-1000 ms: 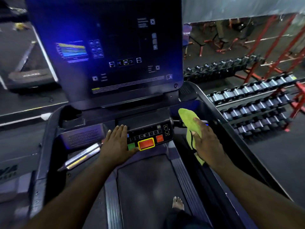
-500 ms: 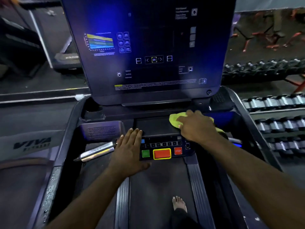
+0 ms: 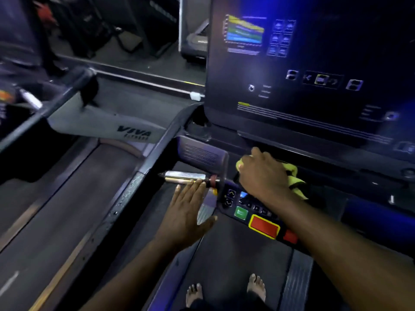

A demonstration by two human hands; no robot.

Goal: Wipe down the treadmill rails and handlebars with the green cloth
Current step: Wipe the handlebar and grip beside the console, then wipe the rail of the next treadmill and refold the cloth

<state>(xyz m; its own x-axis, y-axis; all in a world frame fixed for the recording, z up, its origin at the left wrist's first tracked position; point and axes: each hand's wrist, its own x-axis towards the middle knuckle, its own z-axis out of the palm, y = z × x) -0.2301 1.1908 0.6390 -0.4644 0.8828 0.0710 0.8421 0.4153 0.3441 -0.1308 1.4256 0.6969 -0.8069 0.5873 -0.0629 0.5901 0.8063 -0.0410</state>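
My right hand (image 3: 262, 173) presses the green cloth (image 3: 294, 179) flat on the treadmill console shelf, just below the big screen (image 3: 314, 70). Most of the cloth is under the palm; its yellow-green folds stick out to the right. My left hand (image 3: 188, 212) hovers flat with fingers apart, just below the silver inner handlebar (image 3: 184, 177) on the left, holding nothing. The dark left side rail (image 3: 143, 173) runs diagonally past that handlebar.
The control panel with a green button (image 3: 240, 213) and a red stop button (image 3: 265, 226) lies under my right forearm. My bare feet (image 3: 256, 286) stand on the belt (image 3: 224, 254). A neighbouring treadmill (image 3: 67, 176) with a grey VIVA shroud sits to the left.
My right hand has slid the cloth leftward along the console shelf. My left hand has come off the panel's edge toward the silver handlebar. The view has swung to the left.
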